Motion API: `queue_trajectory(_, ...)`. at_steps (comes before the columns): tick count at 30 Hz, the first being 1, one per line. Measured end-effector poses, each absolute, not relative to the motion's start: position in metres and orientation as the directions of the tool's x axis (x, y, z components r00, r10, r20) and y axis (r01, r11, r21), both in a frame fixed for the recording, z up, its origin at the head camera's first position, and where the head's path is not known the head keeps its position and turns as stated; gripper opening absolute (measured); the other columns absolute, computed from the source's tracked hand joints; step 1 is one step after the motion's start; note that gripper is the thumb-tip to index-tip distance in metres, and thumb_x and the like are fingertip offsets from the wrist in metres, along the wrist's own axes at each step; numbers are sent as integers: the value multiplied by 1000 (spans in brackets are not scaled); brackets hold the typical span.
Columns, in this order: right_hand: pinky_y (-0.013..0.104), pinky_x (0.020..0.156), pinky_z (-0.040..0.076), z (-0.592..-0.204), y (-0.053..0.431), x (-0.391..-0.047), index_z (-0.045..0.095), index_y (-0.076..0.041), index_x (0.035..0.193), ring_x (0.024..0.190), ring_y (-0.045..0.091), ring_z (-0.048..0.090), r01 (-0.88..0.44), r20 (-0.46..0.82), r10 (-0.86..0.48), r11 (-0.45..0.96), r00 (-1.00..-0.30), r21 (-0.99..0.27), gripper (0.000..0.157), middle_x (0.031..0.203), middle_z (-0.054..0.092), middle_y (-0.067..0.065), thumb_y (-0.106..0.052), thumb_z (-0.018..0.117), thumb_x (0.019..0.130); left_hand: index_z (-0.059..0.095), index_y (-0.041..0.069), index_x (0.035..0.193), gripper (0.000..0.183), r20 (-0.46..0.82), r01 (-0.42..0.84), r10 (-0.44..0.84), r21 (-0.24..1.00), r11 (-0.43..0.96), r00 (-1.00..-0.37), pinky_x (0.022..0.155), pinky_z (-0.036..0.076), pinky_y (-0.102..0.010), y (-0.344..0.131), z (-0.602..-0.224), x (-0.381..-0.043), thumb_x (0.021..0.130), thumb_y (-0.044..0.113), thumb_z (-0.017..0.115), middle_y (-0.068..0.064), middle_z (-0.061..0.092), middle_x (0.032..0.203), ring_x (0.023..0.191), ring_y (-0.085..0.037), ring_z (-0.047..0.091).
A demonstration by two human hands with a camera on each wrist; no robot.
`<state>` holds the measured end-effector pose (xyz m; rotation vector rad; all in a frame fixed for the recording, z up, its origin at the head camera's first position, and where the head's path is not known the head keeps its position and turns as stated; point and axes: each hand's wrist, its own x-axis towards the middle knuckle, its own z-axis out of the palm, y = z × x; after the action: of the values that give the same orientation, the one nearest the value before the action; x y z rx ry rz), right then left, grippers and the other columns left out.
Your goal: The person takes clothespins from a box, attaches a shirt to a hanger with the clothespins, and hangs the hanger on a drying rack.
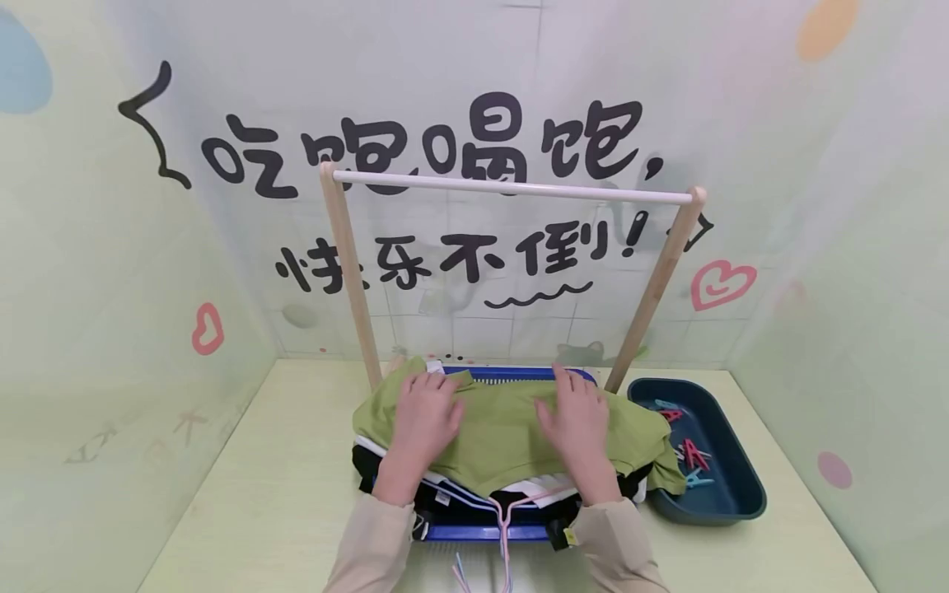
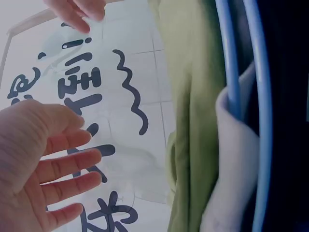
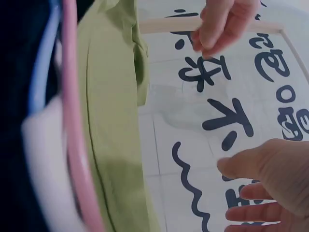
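Observation:
A green shirt (image 1: pixel 497 428) lies spread on top of a stack of white and black clothes in a blue basket (image 1: pixel 482 534). Pink and blue hangers (image 1: pixel 505 527) point their hooks toward the person. Over the shirt's left part is the left hand (image 1: pixel 424 416), its fingers extended; the right hand (image 1: pixel 580 416) is over the right part in a similar pose. Both wrist views show a gap between each hand and the cloth, with nothing held. A blue hanger (image 2: pixel 262 116) and a pink hanger (image 3: pixel 75 121) run along the clothes' near edge.
Behind the basket stands a wooden rack with a white rail (image 1: pixel 511 188). To the right is a dark teal tub (image 1: pixel 730 486) holding several coloured clothespins (image 1: pixel 694 455). Printed curtain walls (image 1: pixel 474 49) enclose the pale table (image 1: pixel 245 486) on three sides.

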<state>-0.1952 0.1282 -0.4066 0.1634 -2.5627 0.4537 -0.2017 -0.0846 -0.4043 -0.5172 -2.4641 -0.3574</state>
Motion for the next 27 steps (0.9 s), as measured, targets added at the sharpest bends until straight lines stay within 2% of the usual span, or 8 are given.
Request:
queue_trajectory(3, 47, 61, 48, -411, 138, -194, 59, 3, 115, 81, 35, 60, -282, 666, -23, 916, -745, -285, 49, 92, 63, 19, -12, 77, 72, 69, 4, 89, 16, 629, 460, 282, 137, 877, -725, 83, 45, -46, -91, -407, -201, 75, 10, 74, -9, 68, 88, 84, -27, 61)
queue_trajectory(6, 43, 53, 47, -416, 148, -192, 60, 5, 110, 74, 33, 59, -326, 721, 7, 889, -692, -321, 43, 86, 62, 19, -3, 76, 71, 69, 5, 83, 12, 625, 463, 276, 156, 872, -730, 79, 46, -45, -101, -408, -199, 72, 5, 74, -8, 68, 85, 82, -27, 62)
queue_trajectory(10, 43, 50, 45, -420, 165, -187, 60, 6, 109, 73, 34, 56, -320, 734, 59, 874, -676, -365, 40, 83, 61, 19, 2, 74, 72, 69, 6, 78, 10, 598, 441, 260, 175, 880, -758, 76, 44, -47, -117, -412, -196, 70, 3, 74, -7, 68, 81, 79, -28, 61)
queue_trajectory(14, 43, 48, 42, -424, 187, -183, 61, 6, 105, 68, 33, 54, -279, 777, 116, 892, -618, -355, 36, 76, 60, 16, -1, 75, 72, 68, 7, 75, 11, 565, 427, 261, 182, 886, -783, 73, 43, -47, -133, -417, -193, 68, 2, 75, -6, 68, 78, 78, -28, 61)
queue_trajectory(17, 46, 52, 43, -427, 204, -179, 62, 5, 104, 69, 35, 55, -242, 799, 174, 897, -576, -371, 35, 75, 60, 17, -3, 75, 72, 67, 7, 74, 11, 549, 429, 269, 187, 884, -791, 74, 43, -48, -143, -420, -190, 68, 2, 75, -5, 67, 76, 78, -27, 62)
queue_trajectory(22, 48, 57, 42, -435, 235, -173, 60, 4, 109, 76, 36, 54, -173, 742, 314, 850, -593, -498, 35, 82, 60, 19, -2, 70, 76, 66, 8, 71, 13, 533, 473, 303, 214, 855, -790, 72, 46, -47, -154, -422, -181, 67, -1, 76, -3, 65, 72, 73, -25, 62)
queue_trajectory(27, 51, 65, 41, -447, 271, -170, 56, 7, 113, 84, 37, 54, -69, 610, 409, 791, -679, -608, 30, 91, 59, 22, 0, 60, 84, 64, 9, 68, 18, 525, 530, 351, 239, 814, -775, 68, 48, -42, -159, -428, -174, 64, -4, 76, 1, 62, 68, 67, -20, 59)
